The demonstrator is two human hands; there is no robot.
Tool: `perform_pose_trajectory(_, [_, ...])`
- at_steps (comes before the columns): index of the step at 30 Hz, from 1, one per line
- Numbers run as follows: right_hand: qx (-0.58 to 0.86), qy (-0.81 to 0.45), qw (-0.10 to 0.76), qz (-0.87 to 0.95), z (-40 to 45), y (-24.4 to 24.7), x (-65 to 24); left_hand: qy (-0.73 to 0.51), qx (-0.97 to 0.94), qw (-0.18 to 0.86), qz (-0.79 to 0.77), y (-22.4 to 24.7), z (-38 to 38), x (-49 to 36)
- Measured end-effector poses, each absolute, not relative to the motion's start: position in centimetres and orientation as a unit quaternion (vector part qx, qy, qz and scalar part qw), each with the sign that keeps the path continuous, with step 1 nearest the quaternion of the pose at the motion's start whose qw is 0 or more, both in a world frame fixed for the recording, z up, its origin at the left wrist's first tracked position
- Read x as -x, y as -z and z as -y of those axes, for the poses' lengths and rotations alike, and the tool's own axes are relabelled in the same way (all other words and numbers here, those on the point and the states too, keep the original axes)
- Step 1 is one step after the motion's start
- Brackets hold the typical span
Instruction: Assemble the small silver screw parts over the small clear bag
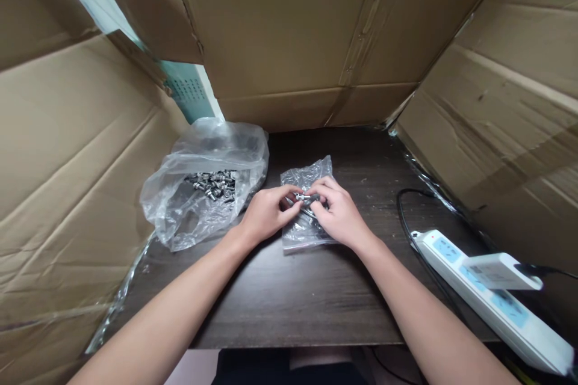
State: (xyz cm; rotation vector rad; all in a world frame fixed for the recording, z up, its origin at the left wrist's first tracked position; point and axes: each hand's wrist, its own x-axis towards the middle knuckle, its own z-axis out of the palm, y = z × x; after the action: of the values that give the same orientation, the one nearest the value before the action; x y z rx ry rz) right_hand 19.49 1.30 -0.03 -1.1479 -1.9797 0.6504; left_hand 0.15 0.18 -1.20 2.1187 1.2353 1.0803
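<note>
Between the fingertips of both hands is a small metal bolt (303, 197), lying crosswise. My left hand (271, 210) pinches its left end with thumb and forefinger. My right hand (336, 210) is closed on its right end in the same way. Directly beneath them a small clear zip bag (295, 237) lies flat on the dark table; what it holds is mostly hidden by my hands. To the left, a larger clear plastic bag (171, 174) stands open, with a heap of metal bolts (217, 185) inside.
Cardboard walls (289, 24) enclose the dark wooden table (271, 307) at the back and both sides. A white power strip (487, 307) with a white adapter (501, 271) lies at the right. A black cable (401, 216) curves beside it.
</note>
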Motion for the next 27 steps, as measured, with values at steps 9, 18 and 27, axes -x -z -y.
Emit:
perform_pose_trajectory(9, [0.451, -0.233, 0.381, 0.773, -1.07, -0.15, -19.62, -0.396, -0.773, 0.220, -0.444, 1.31, -0.36, -0.13])
perform_pose_trajectory(18, [0.475, -0.229, 0.355, 0.772, -1.10, 0.05, -19.45, -0.407, -0.774, 0.216, -0.435, 1.36, -0.37, -0.14])
perform_pose_trajectory(27, [0.481, -0.237, 0.346, 0.770, -0.99, 0.08, -19.37, -0.405, -0.773, 0.211, -0.441, 1.34, -0.39, -0.27])
